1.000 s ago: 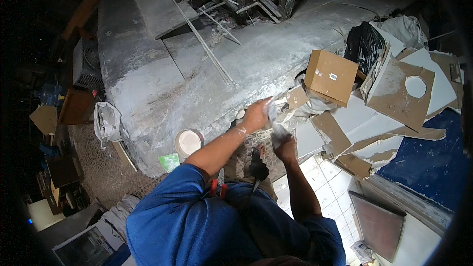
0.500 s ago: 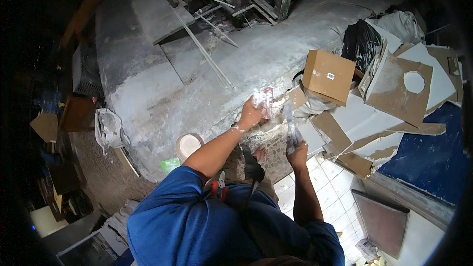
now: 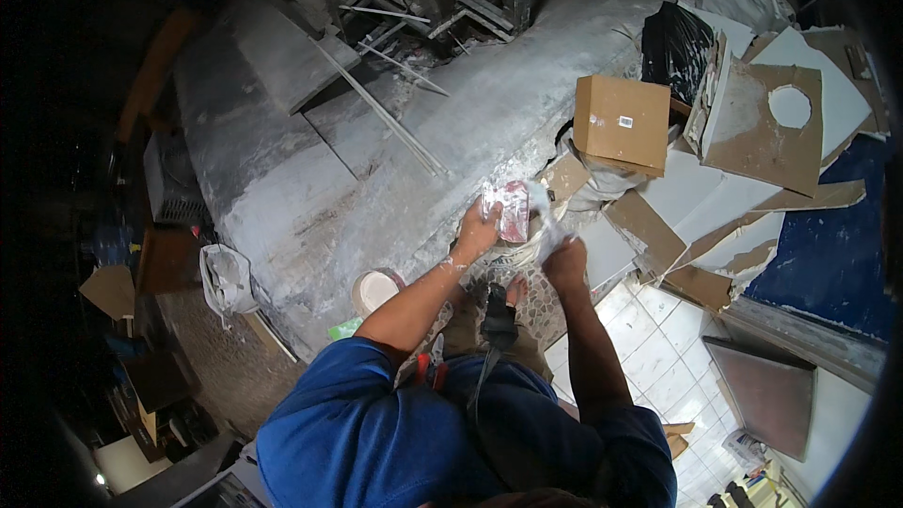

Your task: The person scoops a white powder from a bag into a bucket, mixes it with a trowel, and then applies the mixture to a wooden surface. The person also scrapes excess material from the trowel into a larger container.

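Note:
In front of my body, my left hand (image 3: 480, 229) grips a flat reddish piece (image 3: 515, 216) smeared with white paste; its exact kind is unclear. Just to the right, my right hand (image 3: 565, 266) is closed round the end of a long flat putty knife (image 3: 549, 229). The knife is blurred and whitened with paste, its blade close against the reddish piece; whether they touch I cannot tell. Below my left forearm stands a round bucket (image 3: 356, 295) holding pale paste. Beside it lies a green packet (image 3: 345, 328), partly behind my arm.
A dusty grey surface (image 3: 376, 160) stretches ahead, with long thin strips (image 3: 386, 118) lying on it. To the right are a cardboard box (image 3: 621, 122), a black bag (image 3: 679, 47) and broken board pieces (image 3: 767, 132). White floor tiles (image 3: 649, 348) show below; a white sack (image 3: 226, 280) stands left.
My right hand has moved up slightly, bringing the putty knife across to the reddish piece. The left hand has turned that piece and lowered it slightly. The whole view has shifted a little.

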### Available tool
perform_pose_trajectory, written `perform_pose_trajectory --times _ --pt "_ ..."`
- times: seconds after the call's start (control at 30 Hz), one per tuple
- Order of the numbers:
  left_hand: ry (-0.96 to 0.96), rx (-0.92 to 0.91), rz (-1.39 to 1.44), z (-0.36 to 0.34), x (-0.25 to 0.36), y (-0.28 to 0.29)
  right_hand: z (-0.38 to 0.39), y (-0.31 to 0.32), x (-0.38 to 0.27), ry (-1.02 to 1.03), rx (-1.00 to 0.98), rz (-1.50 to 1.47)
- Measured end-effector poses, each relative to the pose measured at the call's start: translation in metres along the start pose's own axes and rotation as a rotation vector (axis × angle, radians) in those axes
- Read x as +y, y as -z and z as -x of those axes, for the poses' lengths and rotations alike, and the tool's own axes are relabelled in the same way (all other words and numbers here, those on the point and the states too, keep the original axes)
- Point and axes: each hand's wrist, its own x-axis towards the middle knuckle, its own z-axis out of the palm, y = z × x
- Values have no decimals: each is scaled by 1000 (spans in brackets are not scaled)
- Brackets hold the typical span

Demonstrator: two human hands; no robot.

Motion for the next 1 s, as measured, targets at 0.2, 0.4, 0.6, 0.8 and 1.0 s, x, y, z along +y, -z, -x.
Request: perform_pose_trajectory --times 0.2,0.4,0.6,0.8,1.0 --pt "-126 -67 -158 1 -3 13 -26 31 24 587 239 -30" --pt "-659 -136 -576 3 51 41 25 95 1 137 -81 -235" --pt "-674 -223 -514 4 53 43 30 121 -19 173 -170 81" --pt "-722 -302 -427 15 51 33 13 109 -3 194 -205 82" --pt "-848 -478 -424 23 54 22 -42 73 11 328 -197 308"
